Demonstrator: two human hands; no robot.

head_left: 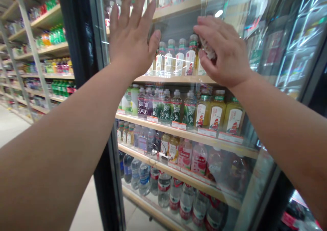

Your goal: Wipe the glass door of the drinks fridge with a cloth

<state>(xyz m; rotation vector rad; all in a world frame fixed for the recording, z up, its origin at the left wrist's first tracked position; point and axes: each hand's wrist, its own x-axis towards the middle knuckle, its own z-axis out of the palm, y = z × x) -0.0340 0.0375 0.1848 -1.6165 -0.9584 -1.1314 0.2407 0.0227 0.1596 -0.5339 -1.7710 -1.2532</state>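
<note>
My left hand (133,36) is raised with its fingers spread and its palm toward the glass door (176,25) of a drinks fridge. It appears to rest flat on the glass and holds nothing. To the right, my right hand (224,50) is curled around a crumpled pale wad (209,50) and is close to the same glass. Most of the wad is hidden by the fingers, so whether it is cloth or paper is unclear. Behind the glass, between my hands, stand bottles with white labels (168,59).
A black door frame (81,30) runs down the left. Inside, wooden shelves (158,123) carry juice bottles (217,111), pink drinks (199,159) and water bottles (163,188). A white device with a cable (159,154) shows at a lower shelf. Store racks (42,50) stand further left.
</note>
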